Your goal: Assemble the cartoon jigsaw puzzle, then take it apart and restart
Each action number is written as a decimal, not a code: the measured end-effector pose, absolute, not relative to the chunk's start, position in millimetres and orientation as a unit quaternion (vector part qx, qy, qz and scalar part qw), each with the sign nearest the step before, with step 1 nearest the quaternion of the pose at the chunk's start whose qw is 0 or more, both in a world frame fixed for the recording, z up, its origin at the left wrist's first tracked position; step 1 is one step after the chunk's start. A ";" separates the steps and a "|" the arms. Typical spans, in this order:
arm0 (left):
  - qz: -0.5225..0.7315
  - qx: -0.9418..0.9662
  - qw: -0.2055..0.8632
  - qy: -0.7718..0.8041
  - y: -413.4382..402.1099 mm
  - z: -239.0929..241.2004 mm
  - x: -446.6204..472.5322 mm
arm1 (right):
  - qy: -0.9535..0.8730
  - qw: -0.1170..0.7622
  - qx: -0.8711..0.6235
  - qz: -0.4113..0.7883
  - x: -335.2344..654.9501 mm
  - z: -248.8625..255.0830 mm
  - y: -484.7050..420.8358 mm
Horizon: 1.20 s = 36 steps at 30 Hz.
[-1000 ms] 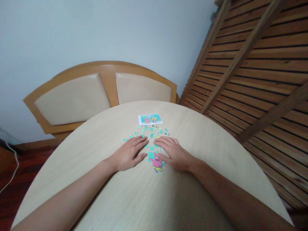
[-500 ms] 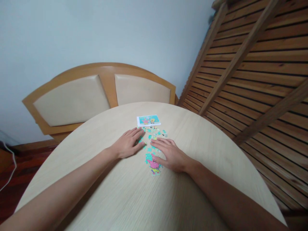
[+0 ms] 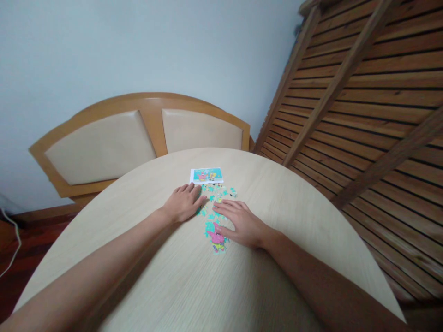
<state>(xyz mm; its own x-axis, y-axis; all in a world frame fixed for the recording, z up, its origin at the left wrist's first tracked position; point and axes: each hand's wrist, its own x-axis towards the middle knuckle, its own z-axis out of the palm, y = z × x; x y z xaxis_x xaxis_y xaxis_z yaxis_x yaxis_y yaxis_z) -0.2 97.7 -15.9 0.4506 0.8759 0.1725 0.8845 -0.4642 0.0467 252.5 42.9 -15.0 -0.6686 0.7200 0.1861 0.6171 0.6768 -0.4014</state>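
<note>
Several small teal puzzle pieces (image 3: 218,192) lie scattered on a round pale wooden table (image 3: 194,281). A joined patch of puzzle showing a pink figure (image 3: 216,236) sits nearest me. My left hand (image 3: 182,204) lies flat on the table, fingers stretched over pieces at the left of the scatter. Palm down beside the pink patch rests my right hand (image 3: 238,222), its fingers apart and its thumb touching the patch. Beyond the pieces lies a small picture card (image 3: 206,175).
A padded wooden headboard (image 3: 138,138) leans against the pale wall behind the table. Slatted wooden panels (image 3: 363,106) stand along the right. A white cable (image 3: 14,240) runs over the dark floor at the left.
My left hand has slid farther away from me over the loose pieces, toward the picture card. My right hand has stayed beside the pink patch. The view has shifted slightly.
</note>
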 end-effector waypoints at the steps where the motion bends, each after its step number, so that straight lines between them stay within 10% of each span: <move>1: -0.087 -0.848 0.028 -0.521 99.7 -14.9 2.2 | -0.900 0.166 -0.371 0.155 252.3 -14.7 42.7; 36: -0.081 -0.893 -0.031 -0.442 44.1 -17.8 -10.6 | -0.856 0.280 -0.413 0.133 256.1 -23.6 53.0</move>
